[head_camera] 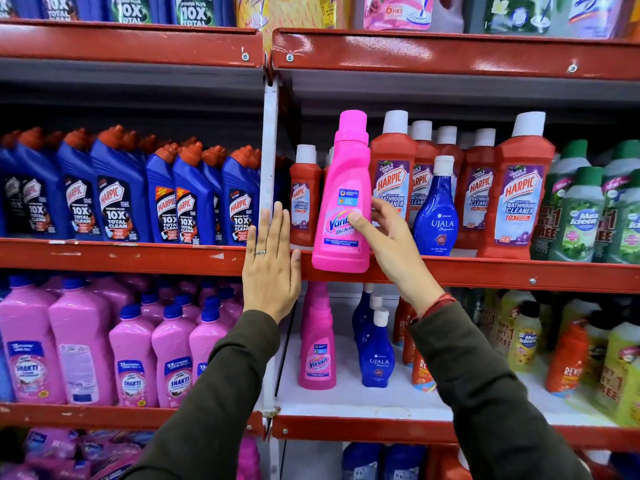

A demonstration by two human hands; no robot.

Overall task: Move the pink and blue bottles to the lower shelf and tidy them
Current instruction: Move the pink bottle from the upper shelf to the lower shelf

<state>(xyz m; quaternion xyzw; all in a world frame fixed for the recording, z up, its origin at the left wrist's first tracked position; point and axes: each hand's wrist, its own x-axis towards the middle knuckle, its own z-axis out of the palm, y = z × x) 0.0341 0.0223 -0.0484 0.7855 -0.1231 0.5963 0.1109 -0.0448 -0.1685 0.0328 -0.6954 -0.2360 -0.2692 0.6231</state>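
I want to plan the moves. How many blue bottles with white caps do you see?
4: one blue bottle on the middle shelf among red bottles, and three on the lower shelf. More may hide behind.

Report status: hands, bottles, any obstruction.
Right hand gripping pink Vanish bottle at upper shelf edge. Left hand open, flat against the upright. Blue Ujala bottle not yet moved. Lower shelf has room; nothing blocking.
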